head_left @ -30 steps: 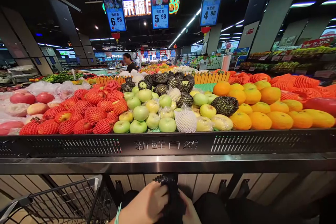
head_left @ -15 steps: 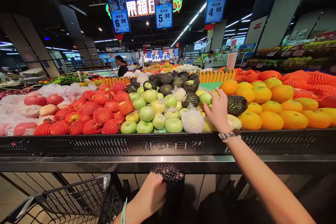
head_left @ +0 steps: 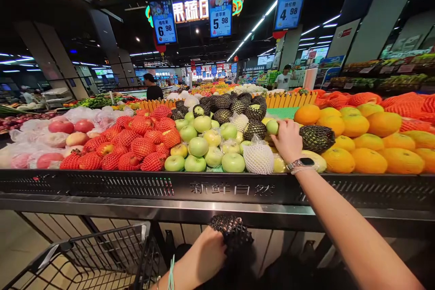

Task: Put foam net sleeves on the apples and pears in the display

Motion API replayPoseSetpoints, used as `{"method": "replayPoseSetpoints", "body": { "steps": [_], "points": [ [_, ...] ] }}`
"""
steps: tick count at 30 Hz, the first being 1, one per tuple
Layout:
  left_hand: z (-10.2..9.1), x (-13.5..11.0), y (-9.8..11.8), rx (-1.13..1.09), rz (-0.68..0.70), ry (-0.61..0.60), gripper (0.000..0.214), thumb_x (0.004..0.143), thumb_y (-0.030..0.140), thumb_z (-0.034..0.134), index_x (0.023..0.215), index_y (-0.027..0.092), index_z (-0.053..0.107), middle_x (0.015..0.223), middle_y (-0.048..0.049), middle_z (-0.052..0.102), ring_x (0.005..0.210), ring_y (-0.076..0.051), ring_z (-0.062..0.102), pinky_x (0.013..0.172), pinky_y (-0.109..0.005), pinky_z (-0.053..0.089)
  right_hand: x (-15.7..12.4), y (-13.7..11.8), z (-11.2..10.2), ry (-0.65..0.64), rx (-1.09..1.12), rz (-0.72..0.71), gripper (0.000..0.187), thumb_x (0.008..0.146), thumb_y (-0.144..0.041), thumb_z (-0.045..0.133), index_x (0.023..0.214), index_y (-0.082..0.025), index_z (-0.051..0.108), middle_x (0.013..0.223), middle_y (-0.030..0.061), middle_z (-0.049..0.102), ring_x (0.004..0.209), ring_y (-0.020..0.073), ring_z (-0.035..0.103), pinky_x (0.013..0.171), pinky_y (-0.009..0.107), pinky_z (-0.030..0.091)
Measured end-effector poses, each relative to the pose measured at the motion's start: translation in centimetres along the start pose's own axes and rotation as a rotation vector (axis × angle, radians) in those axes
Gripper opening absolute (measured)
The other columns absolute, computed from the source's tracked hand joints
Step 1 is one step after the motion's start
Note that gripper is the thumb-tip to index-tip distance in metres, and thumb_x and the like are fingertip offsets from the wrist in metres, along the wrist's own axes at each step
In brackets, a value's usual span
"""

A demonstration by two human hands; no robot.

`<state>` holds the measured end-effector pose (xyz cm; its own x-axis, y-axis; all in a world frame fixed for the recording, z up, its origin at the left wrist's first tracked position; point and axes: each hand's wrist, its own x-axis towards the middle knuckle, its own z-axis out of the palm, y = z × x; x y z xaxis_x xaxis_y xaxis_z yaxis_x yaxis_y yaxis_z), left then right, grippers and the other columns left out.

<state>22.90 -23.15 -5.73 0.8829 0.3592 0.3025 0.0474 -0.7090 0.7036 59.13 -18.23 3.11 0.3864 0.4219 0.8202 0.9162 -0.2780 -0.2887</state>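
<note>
My right hand (head_left: 288, 139) reaches over the fruit stand and closes round a green apple (head_left: 273, 127) in the pile of green apples (head_left: 204, 145). A watch sits on that wrist. Low down, below the stand's rail, my left hand (head_left: 205, 256) is shut on a black foam net sleeve (head_left: 233, 233). Just right of my right hand lies a fruit wrapped in black netting (head_left: 316, 137). A fruit in white netting (head_left: 258, 158) lies just left of it.
Red-netted apples (head_left: 136, 145) fill the left of the stand, oranges (head_left: 367, 140) the right. A dark metal rail (head_left: 217, 188) fronts the display. A shopping cart (head_left: 91, 258) stands at lower left. Price signs (head_left: 220, 13) hang overhead. Two people stand beyond the display.
My right hand left the black net sleeve, rose to the apple pile and closed on a green apple. My left hand keeps hold of the sleeve. The view shifted slightly.
</note>
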Motion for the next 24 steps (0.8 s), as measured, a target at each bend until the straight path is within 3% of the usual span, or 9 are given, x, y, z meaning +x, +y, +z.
{"method": "replayPoseSetpoints", "body": {
  "steps": [2,5,9,12,14,16,18,21,24],
  "points": [
    [0.1,-0.2,-0.7,0.09,0.051,0.014,0.028,0.078,0.001,0.047,0.085,0.02,0.065,0.078,-0.0031,0.068,0.079,-0.019,0.064,0.076,-0.03,0.055,-0.2,0.2,-0.3,0.061,0.045,0.004,0.045,0.073,-0.023,0.072,0.113,-0.011,0.055,0.114,0.0215,0.055,0.107,0.0371,0.048,0.084,0.05,0.044],
    [0.1,-0.6,-2.3,0.338,0.165,0.059,0.028,0.075,0.008,0.051,0.097,0.021,0.065,0.091,-0.0068,0.071,0.091,-0.026,0.065,0.084,-0.04,0.054,-0.7,0.7,-0.8,0.267,0.224,0.054,0.054,0.072,-0.038,0.075,0.113,-0.009,0.055,0.111,0.0234,0.055,0.108,0.0352,0.048,0.087,0.047,0.044],
    [0.0,-1.0,-3.5,0.574,0.234,0.135,0.042,0.076,0.007,0.045,0.112,0.021,0.06,0.107,-0.0096,0.069,0.104,-0.026,0.062,0.094,-0.045,0.051,-2.2,0.7,-1.6,0.533,0.526,0.185,0.066,0.07,-0.048,0.074,0.119,-0.011,0.049,0.131,0.0308,0.041,0.118,0.0359,0.048,0.081,0.044,0.05],
    [-0.1,-1.1,-3.5,0.596,0.266,0.262,0.048,0.078,0.002,0.039,0.119,0.019,0.058,0.112,-0.0118,0.068,0.107,-0.024,0.062,0.101,-0.047,0.047,-4.6,-1.0,-2.9,0.724,0.761,0.135,0.06,0.073,-0.054,0.066,0.118,-0.021,0.044,0.134,0.0223,0.046,0.117,0.0347,0.054,0.094,0.051,0.046],
    [-0.2,-1.0,-3.1,0.564,0.275,0.309,0.048,0.079,0.003,0.039,0.12,0.018,0.058,0.111,-0.012,0.068,0.106,-0.024,0.062,0.101,-0.046,0.047,-7.4,-3.2,-4.2,0.773,0.905,0.127,0.056,0.073,-0.057,0.061,0.117,-0.028,0.044,0.133,0.0145,0.051,0.118,0.0353,0.055,0.092,0.056,0.048],
    [-0.2,-0.9,-2.5,0.539,0.275,0.286,0.044,0.082,0.004,0.038,0.119,0.019,0.059,0.108,-0.0102,0.07,0.102,-0.022,0.064,0.1,-0.041,0.049,-11.3,-5.9,-5.8,0.668,1.055,0.261,0.053,0.078,-0.048,0.058,0.127,-0.034,0.04,0.147,0.008,0.039,0.128,0.0346,0.049,0.09,0.058,0.05],
    [-0.1,-1.1,-1.7,0.543,0.304,0.189,0.041,0.089,0.008,0.036,0.122,0.019,0.057,0.11,-0.0092,0.071,0.102,-0.022,0.065,0.1,-0.037,0.048,-16.0,-8.4,-7.2,0.471,1.216,0.481,0.054,0.084,-0.042,0.053,0.135,-0.034,0.038,0.152,0.0041,0.033,0.135,0.0339,0.042,0.092,0.06,0.05],
    [0.0,-1.4,-0.6,0.535,0.357,0.052,0.04,0.094,0.014,0.036,0.13,0.022,0.053,0.113,-0.0084,0.072,0.111,-0.024,0.062,0.106,-0.041,0.043,-22.4,-10.5,-8.1,0.06,1.406,0.827,0.06,0.086,-0.05,0.052,0.141,-0.029,0.039,0.143,0.0094,0.048,0.124,0.0346,0.053,0.092,0.056,0.051],
    [0.0,-1.6,-0.1,0.476,0.353,-0.029,0.041,0.095,0.013,0.035,0.128,0.027,0.056,0.103,-0.0054,0.074,0.106,-0.022,0.064,0.106,-0.041,0.042,-26.2,-10.7,-7.2,-0.319,1.556,0.888,0.068,0.082,-0.058,0.056,0.142,-0.027,0.041,0.132,0.0127,0.059,0.108,0.0343,0.064,0.085,0.05,0.055]
  ]
}}
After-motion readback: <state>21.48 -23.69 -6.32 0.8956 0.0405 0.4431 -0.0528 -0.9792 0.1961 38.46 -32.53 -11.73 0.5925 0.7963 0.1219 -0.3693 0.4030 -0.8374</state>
